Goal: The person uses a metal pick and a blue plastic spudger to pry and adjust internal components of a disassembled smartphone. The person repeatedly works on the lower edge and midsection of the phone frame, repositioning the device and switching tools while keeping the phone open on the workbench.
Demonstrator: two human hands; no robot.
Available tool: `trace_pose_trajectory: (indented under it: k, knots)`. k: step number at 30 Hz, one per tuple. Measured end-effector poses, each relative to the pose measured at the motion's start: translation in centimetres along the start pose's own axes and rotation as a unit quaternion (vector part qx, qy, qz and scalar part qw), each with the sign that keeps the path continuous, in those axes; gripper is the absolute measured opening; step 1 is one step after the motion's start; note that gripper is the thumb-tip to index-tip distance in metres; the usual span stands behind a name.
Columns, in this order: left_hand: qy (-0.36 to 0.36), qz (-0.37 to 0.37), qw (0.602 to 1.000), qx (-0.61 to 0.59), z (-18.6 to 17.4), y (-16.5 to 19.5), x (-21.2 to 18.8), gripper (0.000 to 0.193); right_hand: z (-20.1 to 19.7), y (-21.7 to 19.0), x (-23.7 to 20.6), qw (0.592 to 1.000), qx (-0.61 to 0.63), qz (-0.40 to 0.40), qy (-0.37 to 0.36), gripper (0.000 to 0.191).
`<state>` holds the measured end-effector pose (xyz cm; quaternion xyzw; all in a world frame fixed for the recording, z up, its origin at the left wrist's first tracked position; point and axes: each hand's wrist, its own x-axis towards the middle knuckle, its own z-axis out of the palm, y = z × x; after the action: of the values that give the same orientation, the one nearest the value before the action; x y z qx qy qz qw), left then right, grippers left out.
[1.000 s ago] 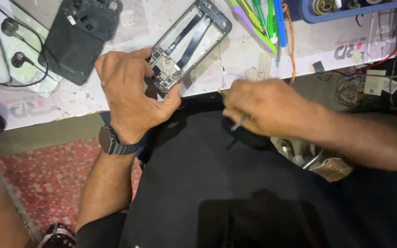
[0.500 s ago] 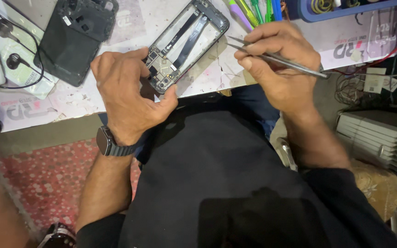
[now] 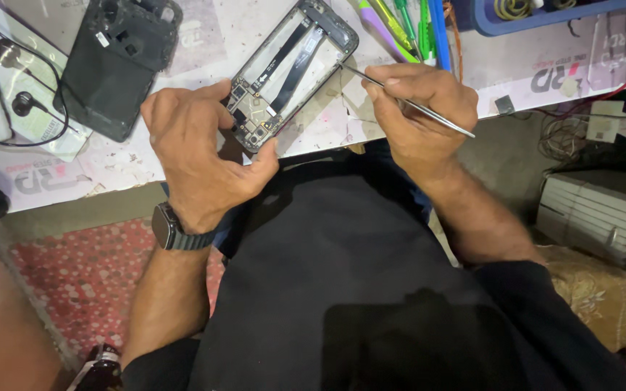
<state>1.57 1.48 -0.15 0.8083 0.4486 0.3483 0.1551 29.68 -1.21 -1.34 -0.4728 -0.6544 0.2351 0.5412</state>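
The left hand [image 3: 197, 156] is gripping the lower end of the opened black phone frame with bare circuit boards [image 3: 288, 72], lying diagonally on the white worktop [image 3: 146, 163], while the right hand [image 3: 418, 116] is pinching thin steel tweezers [image 3: 407, 103] whose tip is pointing left at the frame's right edge.

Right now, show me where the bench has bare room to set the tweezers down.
Bare bench lies right of the right hand, below the blue tray. Another patch lies between the opened phone and back cover. Crowded: earphones far left, pens.
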Motion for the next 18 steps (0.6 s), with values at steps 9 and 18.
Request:
trace_pose_trajectory:
  k: [9, 18]
  knots:
    - [0.000, 0.001, 1.000, 0.002, -0.07, -0.03, 0.02, 0.047, 0.10, 0.25, -0.12, 1.000, -0.008, 0.002, -0.001, 0.026]
    - [-0.010, -0.002, 1.000, 0.004, -0.17, -0.07, -0.04, 0.047, 0.15, 0.38, -0.31, 1.000, 0.008, 0.010, -0.010, 0.024]
